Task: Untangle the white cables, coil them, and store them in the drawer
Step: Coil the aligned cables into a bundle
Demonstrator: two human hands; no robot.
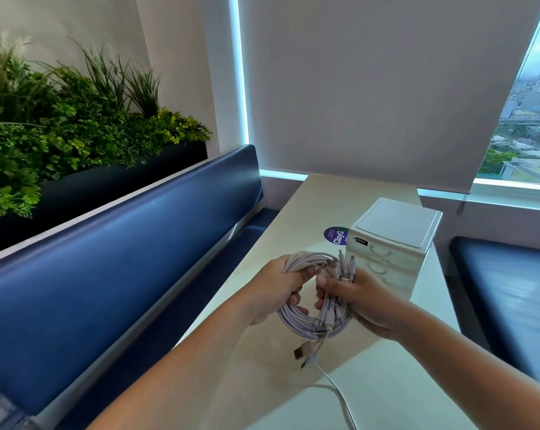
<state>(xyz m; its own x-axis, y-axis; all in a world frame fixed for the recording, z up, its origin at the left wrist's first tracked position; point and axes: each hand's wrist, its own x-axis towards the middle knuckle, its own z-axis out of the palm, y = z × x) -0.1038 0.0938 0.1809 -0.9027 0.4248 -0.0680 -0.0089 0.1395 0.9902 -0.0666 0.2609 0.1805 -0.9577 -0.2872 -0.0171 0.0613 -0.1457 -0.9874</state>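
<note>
A coil of white cables [296,321] hangs in the air above the table, held between both hands. My left hand [275,290] grips the coil's left side, fingers through the loop. My right hand [365,302] clasps the right side, where several plug ends stick up by the fingers. Two more connectors [306,355] dangle below the coil, and one loose white strand [337,389] trails down across the table toward the near edge. Just behind my right hand stands a small white drawer unit [396,240] with its drawers shut.
The cream table [386,383] runs away from me toward a window with a lowered blind. A round purple sticker [334,235] lies beside the drawer unit. A blue padded bench [123,259] with a planter of greenery lies left; another blue seat [510,290] lies right.
</note>
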